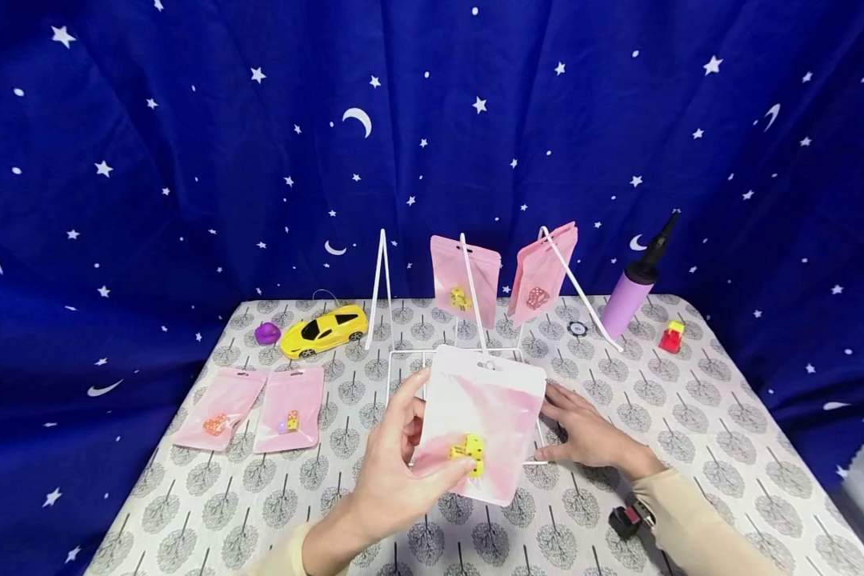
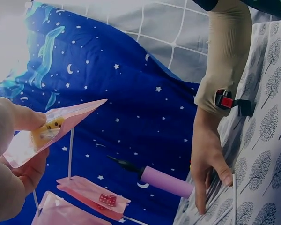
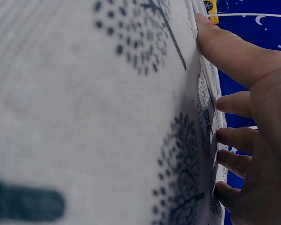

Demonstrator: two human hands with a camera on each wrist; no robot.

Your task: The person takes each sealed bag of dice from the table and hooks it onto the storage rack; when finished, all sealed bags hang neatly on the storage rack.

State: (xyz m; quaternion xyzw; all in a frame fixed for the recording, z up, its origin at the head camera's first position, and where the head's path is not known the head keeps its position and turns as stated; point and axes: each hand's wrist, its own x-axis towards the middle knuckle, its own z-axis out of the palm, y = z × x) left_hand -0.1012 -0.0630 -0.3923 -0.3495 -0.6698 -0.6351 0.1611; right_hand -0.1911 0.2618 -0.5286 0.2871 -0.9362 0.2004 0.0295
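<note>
My left hand (image 1: 385, 472) pinches a pink zip pouch (image 1: 490, 408), thumb on its front, with yellow dice (image 1: 470, 456) showing through the window. In the head view the pouch's hang hole lies right at the front end of the middle prong (image 1: 481, 334) of a white wire rack. Further back on that prong hangs another pink pouch (image 1: 442, 260) with yellow dice. Pink pouches (image 1: 547, 260) with red dice hang from the right prong (image 1: 583, 290); the left prong (image 1: 375, 288) bears none. My right hand (image 1: 586, 428), fingers extended, rests on the table at the rack's base wire.
Two pink pouches, one with orange dice (image 1: 219, 408) and one with mixed dice (image 1: 288, 408), lie at left. Behind them are a purple duck (image 1: 267, 333) and a yellow toy car (image 1: 324, 330). A purple pump (image 1: 630, 296) and a red-yellow toy (image 1: 671, 336) stand right.
</note>
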